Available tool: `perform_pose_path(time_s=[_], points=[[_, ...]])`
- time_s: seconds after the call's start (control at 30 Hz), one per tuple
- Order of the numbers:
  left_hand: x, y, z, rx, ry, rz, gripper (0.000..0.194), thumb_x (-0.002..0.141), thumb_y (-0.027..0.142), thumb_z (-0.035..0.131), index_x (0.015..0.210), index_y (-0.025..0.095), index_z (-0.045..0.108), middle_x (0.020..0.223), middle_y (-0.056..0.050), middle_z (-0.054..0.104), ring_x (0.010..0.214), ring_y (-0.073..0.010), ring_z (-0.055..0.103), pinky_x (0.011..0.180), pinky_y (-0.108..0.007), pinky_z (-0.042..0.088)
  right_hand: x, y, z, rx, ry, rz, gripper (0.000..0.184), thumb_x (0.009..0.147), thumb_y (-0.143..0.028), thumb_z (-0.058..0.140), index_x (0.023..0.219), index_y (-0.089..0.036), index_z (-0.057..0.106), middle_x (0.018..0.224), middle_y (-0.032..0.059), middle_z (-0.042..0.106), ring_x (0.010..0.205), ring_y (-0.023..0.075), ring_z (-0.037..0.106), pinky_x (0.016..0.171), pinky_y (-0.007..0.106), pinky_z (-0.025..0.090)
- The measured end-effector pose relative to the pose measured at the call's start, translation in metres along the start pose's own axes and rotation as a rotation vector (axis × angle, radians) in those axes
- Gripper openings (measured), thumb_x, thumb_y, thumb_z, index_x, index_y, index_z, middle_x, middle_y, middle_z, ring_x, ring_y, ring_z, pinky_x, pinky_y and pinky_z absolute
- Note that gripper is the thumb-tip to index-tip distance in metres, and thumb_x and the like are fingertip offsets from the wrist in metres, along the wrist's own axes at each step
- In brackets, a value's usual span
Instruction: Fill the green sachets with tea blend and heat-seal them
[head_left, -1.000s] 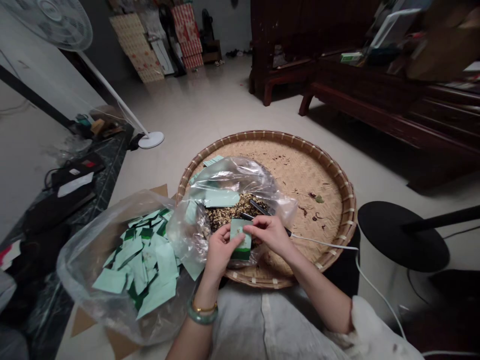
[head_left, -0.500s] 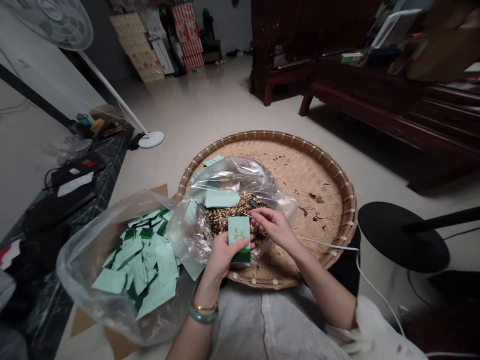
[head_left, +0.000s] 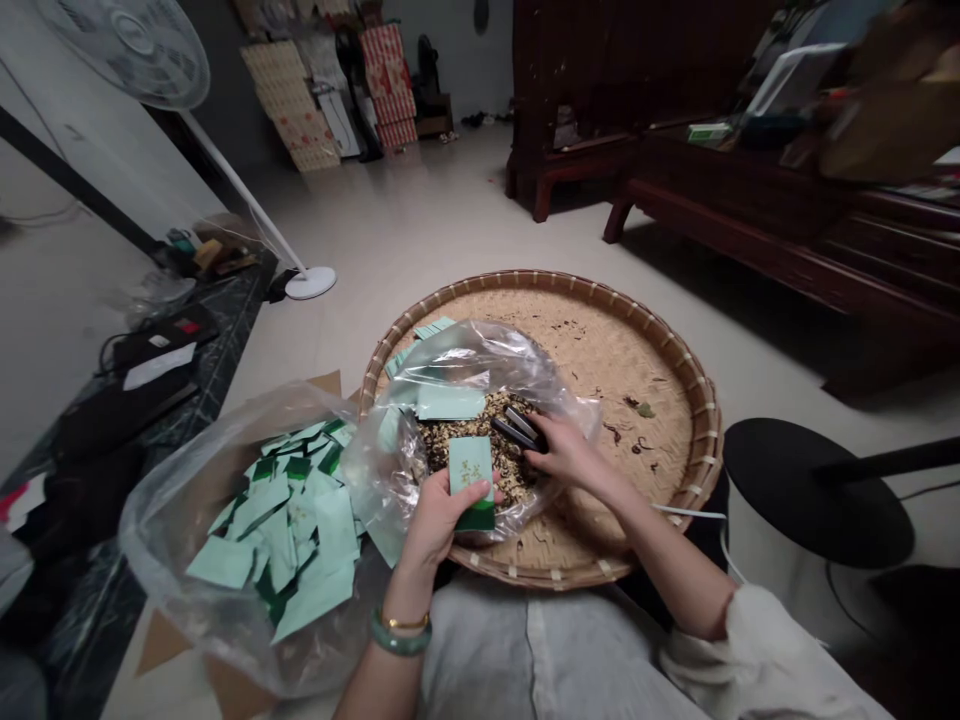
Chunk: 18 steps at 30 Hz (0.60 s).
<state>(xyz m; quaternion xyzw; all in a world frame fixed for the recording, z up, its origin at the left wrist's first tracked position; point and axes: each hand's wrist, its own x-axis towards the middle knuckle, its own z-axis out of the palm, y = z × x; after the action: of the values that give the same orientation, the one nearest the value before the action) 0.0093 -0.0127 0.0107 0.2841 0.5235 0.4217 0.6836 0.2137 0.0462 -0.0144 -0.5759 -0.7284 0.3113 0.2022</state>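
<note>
My left hand (head_left: pixel 441 508) is closed on a light green paper packet (head_left: pixel 470 470) with gold print and a dark green lower end, thumb across its front. To its right, my right hand (head_left: pixel 559 450) is wrapped round a black and silver stapler (head_left: pixel 517 428) over the loose dried mix (head_left: pixel 504 408). This dark and pale mix fills an open clear plastic bag (head_left: pixel 480 345). A flat stack of green packets (head_left: pixel 450 402) lies on the mix, behind the held packet.
A round woven bamboo tray (head_left: pixel 660 400) carries the bag and dried scraps. More green packets (head_left: pixel 433 327) lie at its left rim. On the left, another clear bag (head_left: pixel 161 500) holds many packets. A black round base (head_left: pixel 795 490) stands right; a white fan (head_left: pixel 311 282) stands back left.
My right hand has moved from the packet's top edge to the right and taken hold of the stapler. The packet stays in my left hand, slightly shifted left.
</note>
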Motion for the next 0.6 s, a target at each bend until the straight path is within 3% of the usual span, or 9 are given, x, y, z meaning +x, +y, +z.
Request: perform_pose_path(time_s=[0.13, 0.2, 0.37, 0.6], points=[[0.003, 0.0, -0.004, 0.036, -0.035, -0.019, 0.047, 0.051, 0.034, 0.088, 0.086, 0.007, 0.071, 0.087, -0.015, 0.075, 0.067, -0.0206, 0.071, 0.062, -0.027, 0.056, -0.008, -0.005, -0.029, 0.527, -0.182, 0.108, 0.056, 0.077, -0.032, 0.068, 0.129, -0.015, 0.055, 0.119, 0.0129, 0.064, 0.104, 0.0254, 0.062, 0.092, 0.042, 0.049], [0.005, -0.001, -0.004, 0.063, -0.059, -0.029, 0.045, 0.052, 0.034, 0.087, 0.085, 0.007, 0.071, 0.083, -0.013, 0.075, 0.066, -0.0204, 0.071, 0.06, -0.026, 0.056, -0.012, -0.014, -0.039, 0.633, -0.281, 0.103, 0.059, 0.074, -0.036, 0.071, 0.128, -0.016, 0.056, 0.122, 0.0114, 0.064, 0.105, 0.0243, 0.062, 0.093, 0.04, 0.05], [0.006, -0.001, -0.001, 0.143, -0.115, -0.082, 0.044, 0.051, 0.034, 0.087, 0.084, 0.009, 0.071, 0.071, -0.008, 0.074, 0.063, -0.0218, 0.071, 0.055, -0.027, 0.055, -0.013, -0.033, -0.041, 0.564, -0.401, -0.018, 0.051, 0.072, -0.032, 0.072, 0.121, -0.018, 0.063, 0.118, 0.008, 0.067, 0.104, 0.0232, 0.063, 0.095, 0.039, 0.048], [0.003, 0.002, -0.001, 0.17, -0.127, -0.061, 0.043, 0.056, 0.041, 0.084, 0.084, 0.01, 0.072, 0.074, -0.008, 0.073, 0.061, -0.0197, 0.069, 0.056, -0.027, 0.053, -0.011, -0.034, -0.027, 0.512, -0.258, -0.056, 0.034, 0.078, -0.023, 0.066, 0.111, -0.018, 0.069, 0.105, 0.0073, 0.072, 0.094, 0.0233, 0.067, 0.084, 0.039, 0.053]])
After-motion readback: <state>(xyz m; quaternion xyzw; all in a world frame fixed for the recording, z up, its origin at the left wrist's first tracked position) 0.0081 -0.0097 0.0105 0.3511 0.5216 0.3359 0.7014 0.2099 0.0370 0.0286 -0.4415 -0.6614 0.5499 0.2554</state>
